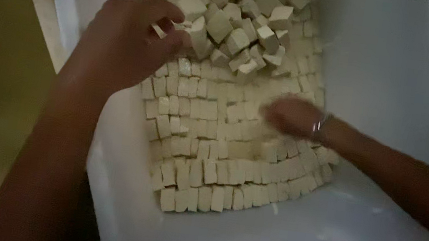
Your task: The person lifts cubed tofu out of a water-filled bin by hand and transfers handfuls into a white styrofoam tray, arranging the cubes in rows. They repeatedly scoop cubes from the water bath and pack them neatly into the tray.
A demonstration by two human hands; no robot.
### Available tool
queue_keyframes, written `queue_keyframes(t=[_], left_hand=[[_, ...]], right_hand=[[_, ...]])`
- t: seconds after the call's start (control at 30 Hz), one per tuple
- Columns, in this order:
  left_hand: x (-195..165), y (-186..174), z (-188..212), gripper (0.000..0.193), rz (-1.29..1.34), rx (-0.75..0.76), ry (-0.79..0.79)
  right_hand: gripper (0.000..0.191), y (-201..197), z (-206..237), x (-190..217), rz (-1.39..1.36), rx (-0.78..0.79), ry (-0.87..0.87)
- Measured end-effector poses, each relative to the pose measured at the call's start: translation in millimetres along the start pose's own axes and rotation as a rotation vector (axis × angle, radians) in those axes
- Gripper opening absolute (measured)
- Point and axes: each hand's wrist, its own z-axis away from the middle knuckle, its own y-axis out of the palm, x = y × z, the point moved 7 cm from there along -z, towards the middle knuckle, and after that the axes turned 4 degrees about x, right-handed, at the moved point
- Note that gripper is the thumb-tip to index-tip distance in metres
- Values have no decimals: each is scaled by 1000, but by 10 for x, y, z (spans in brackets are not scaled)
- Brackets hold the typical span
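1. Inside the white tub (388, 78), the left hand (125, 41) curls, pinching a pale cube (159, 30) beside the loose heap (239, 23).
2. Right hand (293, 116) rests on the packed rows (221, 149); blurred, grip unclear.

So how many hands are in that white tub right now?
2. The left hand is at the loose heap of pale cubes up top; the right hand lies blurred on the neat rows inside the tub.

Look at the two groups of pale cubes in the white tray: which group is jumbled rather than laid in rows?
The far heap of cubes, by the left hand, is jumbled; the near cubes lie flat in rows in the white tray.
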Motion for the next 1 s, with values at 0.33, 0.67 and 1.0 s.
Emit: queue_keyframes(t=[0.33,0.67,1.0], left_hand=[[32,5,-82,33,70,30,-84],[16,37,-109,36,71,96,-135],[94,54,-136,33,130,101,-91]], right_hand=[[44,-1279,-814,-465,-169,-939,98],[40,-1854,-739,-1194,-859,-1029,-379],[44,-1755,-1143,-887,-34,-728,-99]])
